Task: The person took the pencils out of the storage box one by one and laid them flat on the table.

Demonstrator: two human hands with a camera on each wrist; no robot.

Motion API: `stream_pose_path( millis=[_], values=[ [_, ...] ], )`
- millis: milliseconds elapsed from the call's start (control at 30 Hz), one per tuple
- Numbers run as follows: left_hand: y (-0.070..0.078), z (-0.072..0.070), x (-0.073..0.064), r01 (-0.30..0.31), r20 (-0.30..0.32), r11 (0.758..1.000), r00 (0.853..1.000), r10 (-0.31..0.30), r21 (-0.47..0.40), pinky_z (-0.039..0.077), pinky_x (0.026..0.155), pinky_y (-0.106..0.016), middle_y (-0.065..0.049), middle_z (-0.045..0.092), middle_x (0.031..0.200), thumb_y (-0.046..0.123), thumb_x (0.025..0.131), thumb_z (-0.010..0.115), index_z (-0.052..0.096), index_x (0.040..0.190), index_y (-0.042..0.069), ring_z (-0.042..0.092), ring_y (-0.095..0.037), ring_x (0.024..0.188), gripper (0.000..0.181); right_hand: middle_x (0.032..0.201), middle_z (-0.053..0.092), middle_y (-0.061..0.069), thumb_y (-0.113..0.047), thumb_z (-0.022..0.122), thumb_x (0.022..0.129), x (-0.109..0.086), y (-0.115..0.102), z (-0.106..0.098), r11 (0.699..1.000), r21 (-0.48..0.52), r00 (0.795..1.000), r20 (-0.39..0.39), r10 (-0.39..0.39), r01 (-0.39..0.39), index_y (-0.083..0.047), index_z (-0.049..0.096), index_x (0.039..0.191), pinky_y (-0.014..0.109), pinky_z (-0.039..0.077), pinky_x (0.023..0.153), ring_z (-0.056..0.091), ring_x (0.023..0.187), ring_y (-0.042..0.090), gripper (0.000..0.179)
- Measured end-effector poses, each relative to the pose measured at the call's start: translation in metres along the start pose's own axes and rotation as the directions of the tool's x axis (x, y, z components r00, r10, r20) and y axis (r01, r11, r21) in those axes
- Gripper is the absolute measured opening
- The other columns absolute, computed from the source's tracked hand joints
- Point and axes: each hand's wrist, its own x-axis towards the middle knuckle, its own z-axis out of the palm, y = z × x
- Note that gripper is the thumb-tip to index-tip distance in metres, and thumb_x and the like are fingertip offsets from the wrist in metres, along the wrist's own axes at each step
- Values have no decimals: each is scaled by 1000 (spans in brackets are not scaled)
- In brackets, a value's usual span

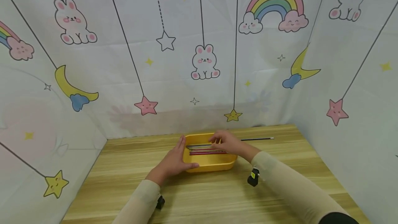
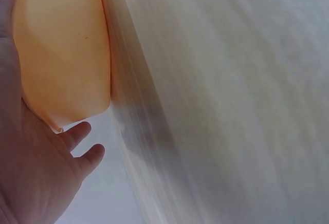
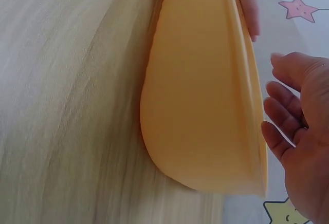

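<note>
A yellow tray (image 1: 211,166) stands on the table and holds several thin pencils (image 1: 203,150), laid side by side. My left hand (image 1: 171,161) rests against the tray's left end, its fingers straight along that side and the thumb over the near rim. Two fingertips reach past the tray's end in the left wrist view. Above the right part of the pencils is my right hand (image 1: 228,143), fingers loosely bent and covering the pencils' right ends. In the right wrist view this hand (image 3: 308,126) is beside the tray's rim, with nothing visible between thumb and fingers.
A dark pencil (image 1: 258,138) with a pale end lies to the right of the tray, partly behind my right hand. The wood-patterned table (image 1: 199,196) meets a white patterned cloth (image 1: 174,78) at the back and sides.
</note>
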Motion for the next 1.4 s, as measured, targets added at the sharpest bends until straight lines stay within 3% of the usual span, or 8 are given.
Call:
stream_pose_path(
  millis=[133,367,567,1400],
  values=[
    [0,-1,0,0,0,1000,1000,0,-2,32,129,-61,-15,4,186,79,87,78,6,178,5,30,-46,163,138,112,75,5,-10,78,105,6,4,7,999,-31,1000,16,-25,25,-4,81,121,34,61,87,69,99,17,18],
    [1,0,0,2,6,1000,1000,-2,-1,31,129,-61,-14,3,186,78,88,79,6,178,5,29,-45,164,137,112,74,-6,-13,77,106,15,9,21,993,-116,994,101,47,-35,-14,84,117,35,59,93,66,100,12,13],
    [-2,1,0,-6,9,1000,1000,6,-5,32,129,-61,-14,2,186,77,89,79,4,178,6,28,-45,164,136,110,71,-8,-10,78,105,19,11,30,987,-156,986,160,50,-25,-14,84,116,36,57,95,64,100,11,14],
    [-1,-1,0,-12,16,1000,1000,12,0,34,129,-60,-15,2,186,79,88,78,3,178,6,32,-46,162,138,102,68,-9,-6,81,101,26,20,42,987,-153,984,165,70,-45,-16,83,114,32,56,89,61,93,10,16]
  ],
)
